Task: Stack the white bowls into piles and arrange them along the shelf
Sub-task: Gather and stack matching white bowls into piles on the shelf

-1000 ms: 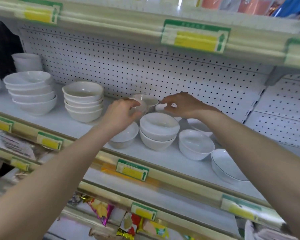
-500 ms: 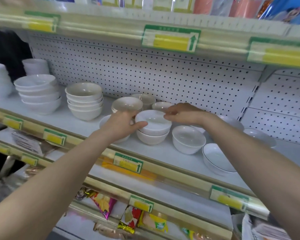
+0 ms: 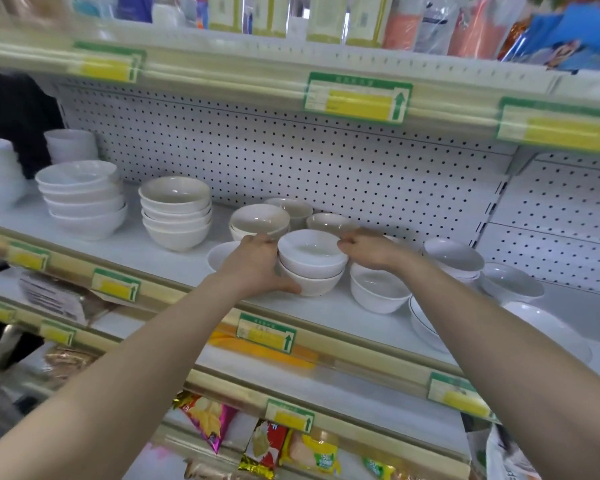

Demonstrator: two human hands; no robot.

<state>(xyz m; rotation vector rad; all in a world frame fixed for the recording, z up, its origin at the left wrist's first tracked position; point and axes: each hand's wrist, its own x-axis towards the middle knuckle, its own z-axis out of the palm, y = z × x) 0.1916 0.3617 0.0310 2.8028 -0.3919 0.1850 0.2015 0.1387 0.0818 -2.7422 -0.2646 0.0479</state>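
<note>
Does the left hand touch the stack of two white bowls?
Touching. The head view shows the left hand curled round the side of the stack of two white bowls.

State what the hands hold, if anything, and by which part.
The two-bowl stack: left hand on its left side, right hand at the top rim.

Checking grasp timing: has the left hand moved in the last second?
Yes. The left hand came forward, away from the pegboard toward the shelf's front edge, and now grips the two-bowl white pile.
</note>
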